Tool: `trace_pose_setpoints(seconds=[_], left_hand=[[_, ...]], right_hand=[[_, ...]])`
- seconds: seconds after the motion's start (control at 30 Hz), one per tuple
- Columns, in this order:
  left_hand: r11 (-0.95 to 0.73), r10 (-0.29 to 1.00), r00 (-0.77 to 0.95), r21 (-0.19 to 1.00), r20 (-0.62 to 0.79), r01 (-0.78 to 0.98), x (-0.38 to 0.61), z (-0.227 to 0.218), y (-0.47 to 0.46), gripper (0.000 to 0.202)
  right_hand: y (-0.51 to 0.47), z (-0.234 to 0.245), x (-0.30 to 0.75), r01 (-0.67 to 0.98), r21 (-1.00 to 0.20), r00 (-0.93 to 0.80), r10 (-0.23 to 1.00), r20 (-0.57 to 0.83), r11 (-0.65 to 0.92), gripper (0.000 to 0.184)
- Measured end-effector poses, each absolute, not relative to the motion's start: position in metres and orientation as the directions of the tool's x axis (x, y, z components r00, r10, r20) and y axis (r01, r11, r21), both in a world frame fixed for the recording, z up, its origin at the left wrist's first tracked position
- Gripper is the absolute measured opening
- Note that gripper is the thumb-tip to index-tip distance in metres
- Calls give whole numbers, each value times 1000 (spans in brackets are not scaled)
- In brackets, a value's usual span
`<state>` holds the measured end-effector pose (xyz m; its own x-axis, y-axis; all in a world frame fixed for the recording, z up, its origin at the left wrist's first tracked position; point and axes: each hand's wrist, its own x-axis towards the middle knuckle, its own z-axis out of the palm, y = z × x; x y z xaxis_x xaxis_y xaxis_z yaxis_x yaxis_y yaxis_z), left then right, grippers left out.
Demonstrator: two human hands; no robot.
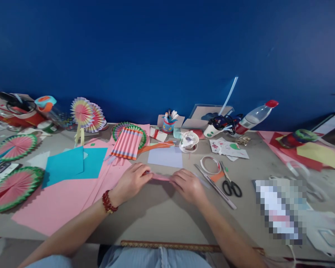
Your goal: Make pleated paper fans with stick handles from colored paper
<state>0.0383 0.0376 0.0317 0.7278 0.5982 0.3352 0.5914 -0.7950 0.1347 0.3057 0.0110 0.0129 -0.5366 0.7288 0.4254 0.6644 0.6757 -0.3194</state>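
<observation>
Left hand (pixel 132 182) and right hand (pixel 188 186) are pinching one pink strip (pixel 161 177), long axis running nine to three o'clock, one pair of scissors (pixel 230 181) lying at three

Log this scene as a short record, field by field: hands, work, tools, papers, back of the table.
Left hand: fingers pinch one end of the strip; red bead bracelet on the wrist
Left hand position: over the table's near middle
Right hand: fingers on the strip's other end
Work: narrow pink paper strip, stretched between both hands
Tools, right: black-handled scissors, white tape roll
Papers, left: blue sheets on large pink paper
Back: red-capped bottle
</observation>
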Motion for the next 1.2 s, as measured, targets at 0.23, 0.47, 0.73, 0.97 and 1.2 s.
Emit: trace_pose_setpoints(seconds=[0.23, 0.47, 0.73, 0.97, 1.2], left_hand=[[-805, 562, 750, 21, 349, 593, 32, 14, 27, 22], [-815, 551, 779, -8, 299, 580, 31, -3, 13, 17], [-790, 607, 763, 62, 220, 610, 31, -11, 11, 14], [-786, 616, 749, 120, 245, 607, 32, -12, 12, 16], [-753, 658, 695, 228, 289, 617, 35, -8, 15, 17]], right_hand=[[-4, 12, 314, 775, -186, -512, 773, 374, 603, 21], [-19, -5, 318, 754, -108, -572, 728, 378, 648, 18], [-20, -9, 313, 731, -152, -594, 730, 338, 665, 19], [-17, -13, 313, 731, -170, -596, 740, 312, 661, 22], [-12, -10, 309, 728, -185, -601, 745, 290, 660, 16]])
